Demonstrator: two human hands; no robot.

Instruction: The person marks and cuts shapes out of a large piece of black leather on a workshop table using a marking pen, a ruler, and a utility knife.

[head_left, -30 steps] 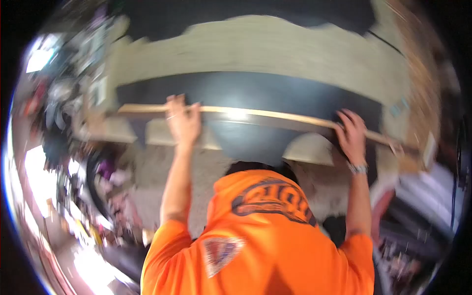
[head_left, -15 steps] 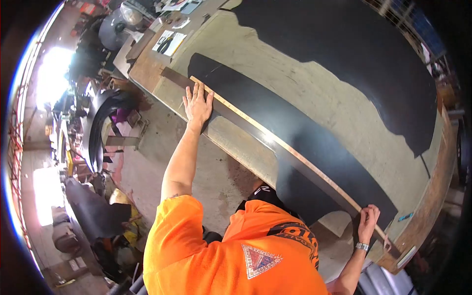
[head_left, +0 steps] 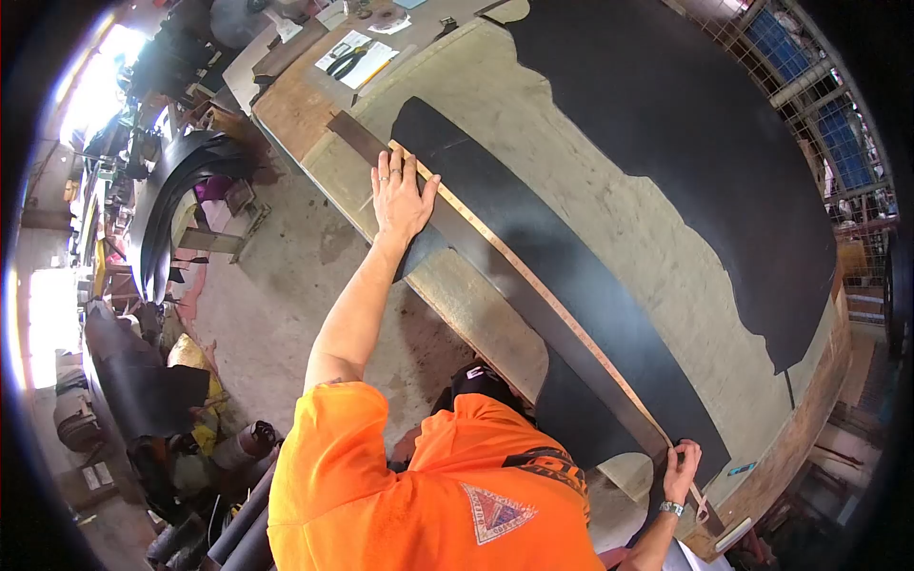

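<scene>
A long dark straightedge (head_left: 505, 268) lies diagonally across a black leather piece (head_left: 543, 257) with a curved outline. Along its upper edge runs a tan tape measure (head_left: 562, 315). My left hand (head_left: 402, 202) rests flat on the straightedge near its far end, fingers stretched out and touching the start of the tape. At the near end, my right hand (head_left: 681, 470) has its fingers curled in a pinch on the tape measure. The tape bends slightly there, and its loose end hangs past the hand over the straightedge. The fingertips of the right hand are partly hidden.
A large black hide (head_left: 666, 143) with a ragged edge covers the table's far side. Pliers (head_left: 347, 63) lie on white paper at the upper left, beside a yellow pencil (head_left: 378, 72). A small blue item (head_left: 742, 468) sits near the right edge. Leather drapes (head_left: 186, 200) hang at left.
The whole view has shifted and turned slightly, so the table appears moved. Both hands keep about the same places on the straightedge and tape.
</scene>
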